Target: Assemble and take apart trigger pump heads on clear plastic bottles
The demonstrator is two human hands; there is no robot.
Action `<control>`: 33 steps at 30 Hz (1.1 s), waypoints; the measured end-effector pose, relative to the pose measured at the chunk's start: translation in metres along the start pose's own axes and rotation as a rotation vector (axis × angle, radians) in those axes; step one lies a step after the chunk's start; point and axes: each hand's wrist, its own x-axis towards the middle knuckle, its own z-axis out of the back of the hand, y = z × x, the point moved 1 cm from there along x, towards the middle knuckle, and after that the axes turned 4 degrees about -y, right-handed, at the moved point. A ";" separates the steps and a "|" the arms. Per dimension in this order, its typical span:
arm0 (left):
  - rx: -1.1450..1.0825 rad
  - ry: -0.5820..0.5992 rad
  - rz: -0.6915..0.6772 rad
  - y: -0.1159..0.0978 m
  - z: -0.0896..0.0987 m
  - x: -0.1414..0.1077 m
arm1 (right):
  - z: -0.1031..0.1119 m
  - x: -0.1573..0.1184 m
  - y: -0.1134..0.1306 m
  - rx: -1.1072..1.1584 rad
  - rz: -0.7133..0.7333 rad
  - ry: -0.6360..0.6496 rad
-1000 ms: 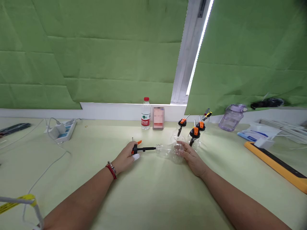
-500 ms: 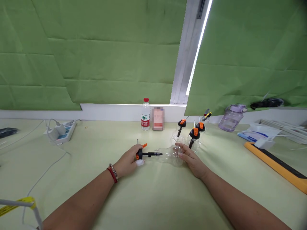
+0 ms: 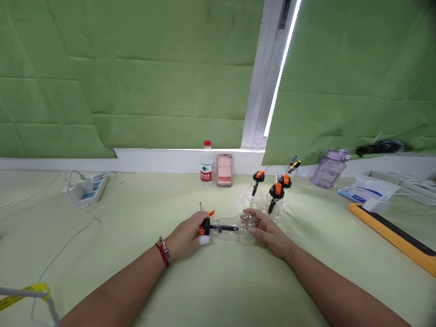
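My left hand (image 3: pixel 188 235) is closed around a black-and-orange bottle top (image 3: pixel 205 227), which has a thin metal tube and an orange lever. From this top a black stem (image 3: pixel 227 228) runs to the right, inside a clear bottle (image 3: pixel 235 237) lying on its side. The bottle's neck is close against the top; whether they are fastened cannot be made out. My right hand (image 3: pixel 272 234) grips the bottle's rounded base, thumb in front and fingers behind. Beyond it stand several clear bottles with similar tops, the closest being a capped bottle (image 3: pixel 276 192).
A water bottle (image 3: pixel 206 168) and a phone-like pink panel (image 3: pixel 225 170) stand at the back. On the right are a purple drinking bottle (image 3: pixel 330 169) and an orange-and-black bar (image 3: pixel 391 236). A power strip (image 3: pixel 94 190) with cables lies left.
My left hand has moved right and slightly toward me, and the stem has gone deeper into the bottle. My right hand and the bottle have shifted slightly left and nearer me.
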 end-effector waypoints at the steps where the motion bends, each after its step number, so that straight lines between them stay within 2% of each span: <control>1: 0.004 0.003 -0.003 -0.001 0.000 0.000 | 0.000 0.000 0.000 -0.007 0.001 0.004; 10: 0.026 0.024 0.004 -0.005 0.002 0.001 | -0.002 0.001 -0.001 -0.001 0.012 0.028; 23: -0.070 0.004 0.052 -0.009 0.000 0.001 | -0.013 -0.002 0.002 -0.004 -0.009 0.031; 28: -0.258 -0.067 0.106 -0.008 -0.003 0.003 | -0.011 -0.001 -0.001 0.012 0.000 0.048; 33: -0.504 -0.117 0.271 -0.013 -0.007 0.004 | -0.012 -0.001 -0.001 0.033 -0.003 0.058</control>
